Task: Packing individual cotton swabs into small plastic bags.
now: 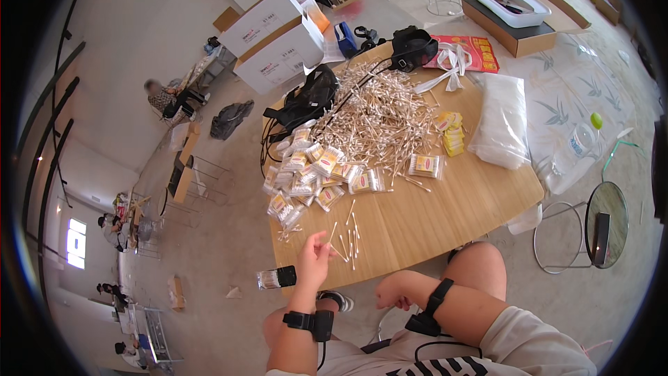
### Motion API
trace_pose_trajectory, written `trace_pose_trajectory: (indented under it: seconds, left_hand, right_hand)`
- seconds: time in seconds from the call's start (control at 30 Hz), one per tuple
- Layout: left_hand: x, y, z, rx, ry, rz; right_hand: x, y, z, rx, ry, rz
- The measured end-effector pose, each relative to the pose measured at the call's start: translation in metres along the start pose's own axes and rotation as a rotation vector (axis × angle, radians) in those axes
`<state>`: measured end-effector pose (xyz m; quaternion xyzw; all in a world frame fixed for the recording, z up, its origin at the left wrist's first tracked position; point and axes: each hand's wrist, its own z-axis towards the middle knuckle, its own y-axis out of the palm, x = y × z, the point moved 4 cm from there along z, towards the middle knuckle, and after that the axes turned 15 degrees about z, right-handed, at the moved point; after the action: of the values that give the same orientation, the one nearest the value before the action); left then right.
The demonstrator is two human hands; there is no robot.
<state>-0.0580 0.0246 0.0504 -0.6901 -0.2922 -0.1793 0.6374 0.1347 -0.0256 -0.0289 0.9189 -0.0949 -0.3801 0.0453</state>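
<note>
My left hand (316, 259) is over the near left part of the wooden table (445, 212), its fingers bent in. Several loose cotton swabs (353, 237) lie just right of it, and one touches or nearly touches its fingertips. What the fingers hold, if anything, I cannot make out. My right hand (394, 291) is just off the table's front edge, fingers curled under and partly hidden. Farther back spreads a big heap of loose cotton swabs (390, 115). Clear packs of cotton swabs (327, 161) are piled at its near left, with a single pack (425, 165) at its near right.
A clear container with a black lid (277, 277) is at the table's left edge. Black straps (306, 101) and cables border the heap. Yellow packets (453, 136) and a clear plastic bundle (501, 122) lie right. White cartons (278, 45) stand behind; a round stool (607, 226) stands right.
</note>
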Motion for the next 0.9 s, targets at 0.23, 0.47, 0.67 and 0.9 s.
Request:
trace_pose_trajectory:
  seconds: [0.23,0.47,0.67,0.9]
  left_hand:
    - [-0.016,0.029,-0.001,-0.066,-0.229,-0.127]
    - [-0.019,0.019,-0.004,0.043,-0.210,0.041]
    - [-0.012,0.015,-0.008,0.072,-0.093,0.278]
    - [0.028,0.025,-0.018,-0.025,-0.024,0.242]
  right_hand:
    - [0.006,0.001,0.006,-0.028,0.039,-0.010]
    - [0.010,0.001,0.010,-0.011,0.029,-0.011]
    - [0.010,0.000,0.013,-0.032,0.040,0.001]
    - [0.013,-0.001,0.018,-0.041,0.038,0.000]
